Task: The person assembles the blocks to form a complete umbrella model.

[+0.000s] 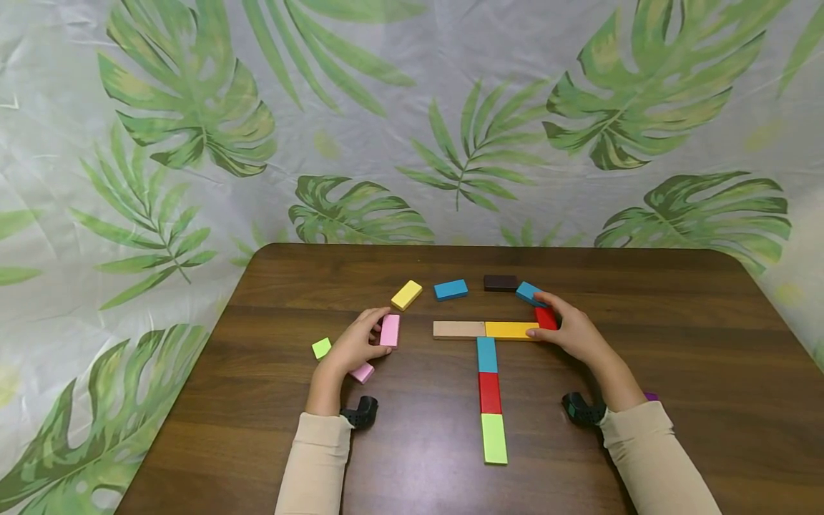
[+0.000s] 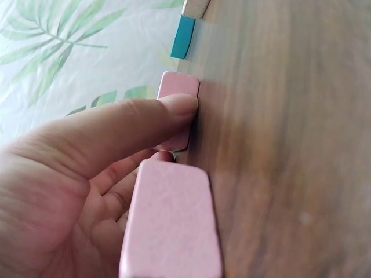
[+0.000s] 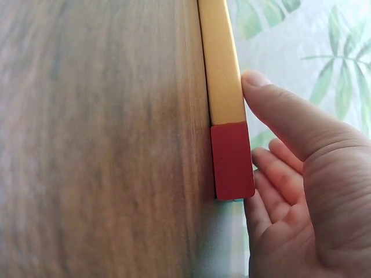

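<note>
My left hand (image 1: 352, 343) pinches a pink block (image 1: 389, 331) between thumb and fingers at the table's left side. A second pink block (image 1: 363, 373) lies below that hand, large and close in the left wrist view. At the right, my right hand (image 1: 575, 330) has its thumb on the end of a yellow-orange block (image 1: 508, 330). Its fingers reach beyond a red block (image 1: 546, 318) set crosswise against that end, near a blue block (image 1: 528, 292). A beige block (image 1: 458, 330) continues the row leftward. Below it run blue (image 1: 487, 355), red (image 1: 490, 393) and lime (image 1: 494, 438) blocks.
Along the back lie a loose yellow block (image 1: 407, 295), a blue block (image 1: 450, 290) and a black block (image 1: 500, 283). A lime block (image 1: 321, 348) is partly hidden behind the left hand. A purple piece (image 1: 651, 396) shows beside the right forearm. Everything lies on a brown wooden table (image 1: 708, 322).
</note>
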Demonstrator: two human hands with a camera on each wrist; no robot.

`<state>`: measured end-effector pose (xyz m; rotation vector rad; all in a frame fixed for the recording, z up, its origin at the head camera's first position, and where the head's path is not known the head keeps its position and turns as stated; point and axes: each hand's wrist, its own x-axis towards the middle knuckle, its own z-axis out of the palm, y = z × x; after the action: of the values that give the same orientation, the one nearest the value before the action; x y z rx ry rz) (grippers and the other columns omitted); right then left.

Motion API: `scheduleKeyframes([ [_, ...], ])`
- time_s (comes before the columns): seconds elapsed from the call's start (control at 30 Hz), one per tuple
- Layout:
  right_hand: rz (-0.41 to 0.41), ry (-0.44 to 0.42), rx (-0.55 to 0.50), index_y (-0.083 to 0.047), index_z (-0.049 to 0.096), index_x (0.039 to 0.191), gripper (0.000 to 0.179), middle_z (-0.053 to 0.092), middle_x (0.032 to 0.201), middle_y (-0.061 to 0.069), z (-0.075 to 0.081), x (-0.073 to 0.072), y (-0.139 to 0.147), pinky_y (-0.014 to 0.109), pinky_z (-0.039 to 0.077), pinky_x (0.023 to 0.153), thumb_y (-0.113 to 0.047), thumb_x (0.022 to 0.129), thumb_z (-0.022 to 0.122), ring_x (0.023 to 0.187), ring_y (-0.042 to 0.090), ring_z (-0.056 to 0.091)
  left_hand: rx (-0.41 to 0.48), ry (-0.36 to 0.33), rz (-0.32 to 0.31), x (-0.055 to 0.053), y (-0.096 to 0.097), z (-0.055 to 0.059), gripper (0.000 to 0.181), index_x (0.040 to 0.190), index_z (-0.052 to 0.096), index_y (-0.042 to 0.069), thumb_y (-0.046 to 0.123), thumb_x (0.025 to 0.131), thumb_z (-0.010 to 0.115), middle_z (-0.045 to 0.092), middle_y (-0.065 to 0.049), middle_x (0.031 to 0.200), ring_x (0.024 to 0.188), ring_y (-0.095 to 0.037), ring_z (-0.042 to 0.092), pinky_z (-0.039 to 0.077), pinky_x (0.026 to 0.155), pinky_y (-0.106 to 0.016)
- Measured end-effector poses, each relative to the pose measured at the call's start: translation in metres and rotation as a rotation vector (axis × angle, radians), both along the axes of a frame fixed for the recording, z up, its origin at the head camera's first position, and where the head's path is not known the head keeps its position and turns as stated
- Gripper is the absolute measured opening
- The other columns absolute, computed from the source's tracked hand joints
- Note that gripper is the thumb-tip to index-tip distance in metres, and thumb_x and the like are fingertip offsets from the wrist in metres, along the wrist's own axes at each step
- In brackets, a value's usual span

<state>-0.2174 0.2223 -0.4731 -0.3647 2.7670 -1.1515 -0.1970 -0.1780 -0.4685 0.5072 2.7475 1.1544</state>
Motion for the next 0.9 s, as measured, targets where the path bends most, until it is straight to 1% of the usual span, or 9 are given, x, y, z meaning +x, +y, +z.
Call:
scheduleKeyframes([
  [0.23,0.003,0.004,-0.001,-0.007,0.030,0.139,0.083,0.035,0.135,0.022,-0.001,-0.001,0.000,0.052,0.037,0.088,-0.044,0.075,0.069,0.110,0.039,0.040,-0.012,0.006,0.035,0.001,0.003,0.004,0.068,0.132,0.042,0.001,0.007,0.073,0.075,0.041,-0.012,0.127,0.096,-0.022,0.051,0.044,0.083,-0.033],
  [0.37,0.000,0.005,-0.002,-0.007,0.030,0.139,0.082,0.036,0.135,0.022,0.000,-0.001,0.000,0.052,0.037,0.088,-0.042,0.076,0.069,0.110,0.039,0.040,-0.006,0.049,0.044,0.000,0.008,0.009,0.067,0.129,0.045,0.000,0.009,0.071,0.076,0.041,-0.012,0.126,0.097,-0.022,0.050,0.042,0.085,-0.033],
  [0.57,0.007,0.002,-0.007,-0.007,0.030,0.139,0.082,0.035,0.135,0.021,0.001,0.000,-0.001,0.051,0.039,0.086,-0.042,0.076,0.069,0.110,0.038,0.040,0.004,0.113,0.011,-0.003,0.018,0.010,0.065,0.125,0.048,-0.003,0.008,0.069,0.078,0.044,-0.013,0.122,0.096,-0.022,0.051,0.043,0.084,-0.032],
  [0.9,0.005,0.007,0.004,-0.007,0.031,0.139,0.082,0.035,0.135,0.021,0.001,0.001,0.000,0.051,0.038,0.087,-0.042,0.076,0.069,0.111,0.038,0.039,-0.021,0.124,-0.045,-0.008,0.032,0.011,0.064,0.126,0.047,-0.001,0.010,0.071,0.077,0.044,-0.011,0.120,0.098,-0.021,0.049,0.042,0.085,-0.033],
])
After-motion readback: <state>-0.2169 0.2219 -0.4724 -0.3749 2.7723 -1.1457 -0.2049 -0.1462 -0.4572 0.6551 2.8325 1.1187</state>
